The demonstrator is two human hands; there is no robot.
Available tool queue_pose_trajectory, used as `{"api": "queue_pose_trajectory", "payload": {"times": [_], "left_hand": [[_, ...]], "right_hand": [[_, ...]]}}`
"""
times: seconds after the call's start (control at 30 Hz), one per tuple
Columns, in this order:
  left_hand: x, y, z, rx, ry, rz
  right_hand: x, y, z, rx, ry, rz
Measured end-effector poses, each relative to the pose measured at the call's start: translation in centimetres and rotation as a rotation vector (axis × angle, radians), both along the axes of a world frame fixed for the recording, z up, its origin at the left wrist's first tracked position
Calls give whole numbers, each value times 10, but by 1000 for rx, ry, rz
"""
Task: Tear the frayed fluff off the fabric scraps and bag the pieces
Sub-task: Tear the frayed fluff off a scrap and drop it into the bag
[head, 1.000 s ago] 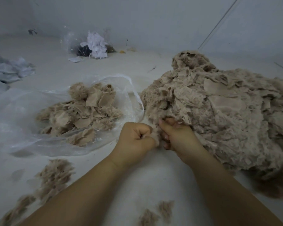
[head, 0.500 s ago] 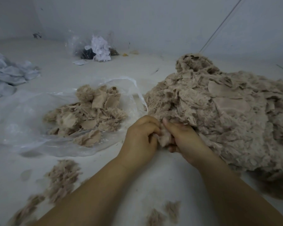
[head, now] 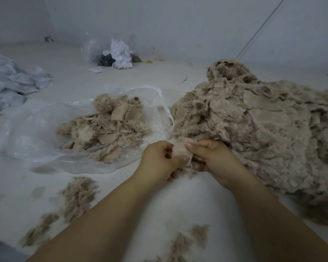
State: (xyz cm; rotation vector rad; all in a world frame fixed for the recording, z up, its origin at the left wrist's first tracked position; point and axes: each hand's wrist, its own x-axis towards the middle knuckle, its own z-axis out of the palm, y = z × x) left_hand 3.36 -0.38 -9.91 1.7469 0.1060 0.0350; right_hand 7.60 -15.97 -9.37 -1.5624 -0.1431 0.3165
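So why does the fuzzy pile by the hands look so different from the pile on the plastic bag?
The big pile on the right is far larger and lies straight on the floor; the small pile lies on the clear plastic bag. The big pile looks shaggy with fluff, while the small pile shows more flat, smooth pieces. Both are the same beige fabric.

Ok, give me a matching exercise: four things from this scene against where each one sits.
Things:
1. big scrap pile
2. clear bag
3. loose fluff
4. scrap being torn

Places:
A. between both hands
B. right of the hands
C. on the floor, near left
D. left, holding trimmed pieces

Pairs: 1-B, 2-D, 3-C, 4-A
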Motion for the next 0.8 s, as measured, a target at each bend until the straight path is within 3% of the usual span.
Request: {"api": "queue_pose_trajectory", "payload": {"times": [0.17, 0.4, 0.6, 0.7, 0.8], "left_hand": [[3, 9, 2, -67, 71, -187], [0, 7, 4, -123, 61, -175], [-7, 30, 10, -181, 177, -640], [-7, 27, 17, -236, 207, -533], [-3, 15, 13, -253, 178, -207]], "right_hand": [[-3, 1, 3, 55, 23, -27], [-1, 2, 1, 77, 20, -19], [6, -3, -4, 96, 56, -58], [4, -3, -6, 4, -20, 75], [3, -5, -5, -97, -49, 122]]}}
